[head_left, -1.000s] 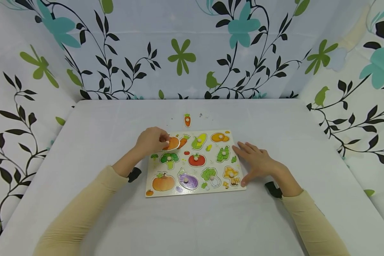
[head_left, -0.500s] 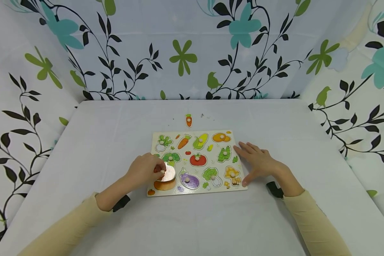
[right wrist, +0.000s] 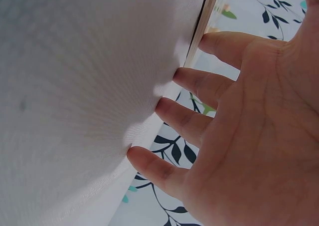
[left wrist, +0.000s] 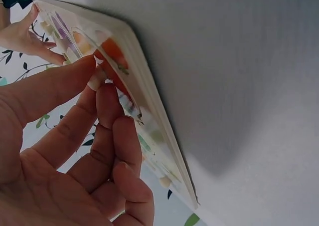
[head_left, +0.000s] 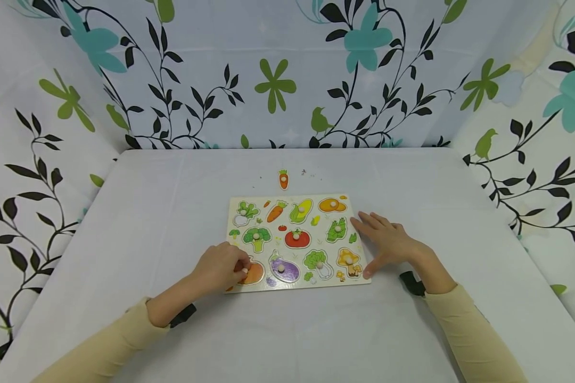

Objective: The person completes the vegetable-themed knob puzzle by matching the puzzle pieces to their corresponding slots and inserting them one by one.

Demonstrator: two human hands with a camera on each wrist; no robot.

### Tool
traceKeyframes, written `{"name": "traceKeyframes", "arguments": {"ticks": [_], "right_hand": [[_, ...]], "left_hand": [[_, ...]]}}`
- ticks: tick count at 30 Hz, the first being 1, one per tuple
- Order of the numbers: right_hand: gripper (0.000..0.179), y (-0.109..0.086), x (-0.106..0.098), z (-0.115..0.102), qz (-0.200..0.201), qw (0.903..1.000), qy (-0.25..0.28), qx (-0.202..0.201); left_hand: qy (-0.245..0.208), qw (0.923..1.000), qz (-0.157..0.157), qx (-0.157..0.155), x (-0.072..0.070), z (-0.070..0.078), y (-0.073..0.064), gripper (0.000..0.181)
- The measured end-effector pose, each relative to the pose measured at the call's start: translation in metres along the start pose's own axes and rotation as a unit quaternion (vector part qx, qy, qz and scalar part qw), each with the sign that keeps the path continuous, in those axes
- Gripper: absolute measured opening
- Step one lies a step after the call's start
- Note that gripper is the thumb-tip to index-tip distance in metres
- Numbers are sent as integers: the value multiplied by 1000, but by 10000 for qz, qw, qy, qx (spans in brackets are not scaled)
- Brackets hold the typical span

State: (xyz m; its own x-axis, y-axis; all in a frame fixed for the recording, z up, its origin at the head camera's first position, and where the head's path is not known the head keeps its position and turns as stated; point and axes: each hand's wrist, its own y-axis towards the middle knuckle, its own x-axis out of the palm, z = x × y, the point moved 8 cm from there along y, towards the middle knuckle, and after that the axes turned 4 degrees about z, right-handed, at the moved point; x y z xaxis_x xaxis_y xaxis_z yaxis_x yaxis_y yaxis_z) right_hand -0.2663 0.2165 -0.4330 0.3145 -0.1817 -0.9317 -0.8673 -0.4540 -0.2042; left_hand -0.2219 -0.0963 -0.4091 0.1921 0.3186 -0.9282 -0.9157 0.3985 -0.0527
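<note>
My left hand [head_left: 219,267] pinches the small pale knob [left wrist: 97,80] of an orange pumpkin puzzle piece [head_left: 255,272] between thumb and fingertips. The piece lies over the pumpkin spot at the lower left of a wooden vegetable puzzle board [head_left: 318,236], partly hidden by the fingers. With spread, straight fingers, my right hand [head_left: 385,242] rests at the board's right edge; in the right wrist view its other fingertips touch the white tablecloth [right wrist: 99,86]. A tomato piece [head_left: 297,239], an eggplant piece [head_left: 285,270] and several other knobbed vegetables sit in the board.
Beyond the board's far edge lies a loose carrot piece [head_left: 284,180], with small dark specks [head_left: 303,172] on the cloth beside it. A leaf-patterned curtain [head_left: 196,80] stands behind the table and along both sides.
My left hand has brought the pumpkin piece from the board's upper left down to its lower left, tilting it on the way and then laying it flatter. The right hand stays at the edge.
</note>
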Motion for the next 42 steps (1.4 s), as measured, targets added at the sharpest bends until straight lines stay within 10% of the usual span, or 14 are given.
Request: {"name": "traceKeyframes", "arguments": {"ticks": [12,22,30,42], "right_hand": [[126,0,0,1,-34,10000,23,5],[128,-1,0,8,-33,9999,151,42],[127,3,4,4,-153,9997,164,-5],[126,-1,-1,4,-183,9997,125,56]], "left_hand": [[-420,9978,-495,-107,-18,-6,13,26],[-1158,9888,753,-559,-78,-3,130,61],[-1792,9737,760,-1185,-51,-30,197,50],[-1814,9699,507,-1546,-11,-40,226,37]]}}
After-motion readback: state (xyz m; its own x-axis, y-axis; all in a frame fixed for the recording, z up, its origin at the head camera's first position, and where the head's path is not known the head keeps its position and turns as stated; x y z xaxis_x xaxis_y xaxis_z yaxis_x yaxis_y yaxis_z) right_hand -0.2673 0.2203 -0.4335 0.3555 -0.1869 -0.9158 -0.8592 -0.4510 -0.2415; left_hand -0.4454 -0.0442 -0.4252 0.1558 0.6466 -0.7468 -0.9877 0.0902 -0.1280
